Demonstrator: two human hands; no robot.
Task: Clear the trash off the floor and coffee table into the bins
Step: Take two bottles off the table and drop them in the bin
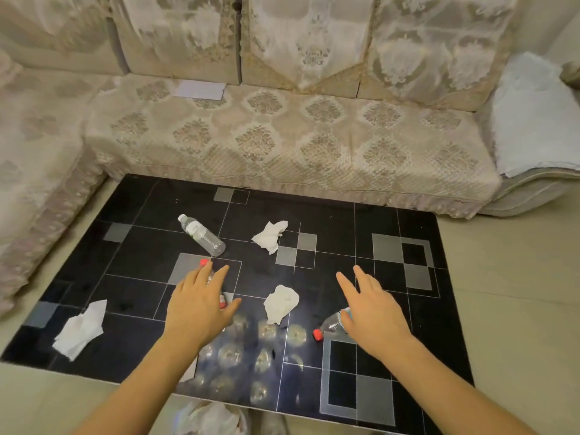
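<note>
On table (439,252), white-capped bottle (201,235) diagonal, cap far-left.

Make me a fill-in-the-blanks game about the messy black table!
1. The clear plastic bottle lying nearest the sofa has a ____ cap.
2. The number of crumpled white tissues on the black glass table is ____.
3. The bottle under the right hand has a ____ cap.

Missing words: white; three; red

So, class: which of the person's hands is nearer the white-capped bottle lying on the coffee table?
Left. The left hand lies just below the white-capped bottle, over a red-capped bottle. The right hand is well off to the bottle's right, by another red-capped bottle.
</note>
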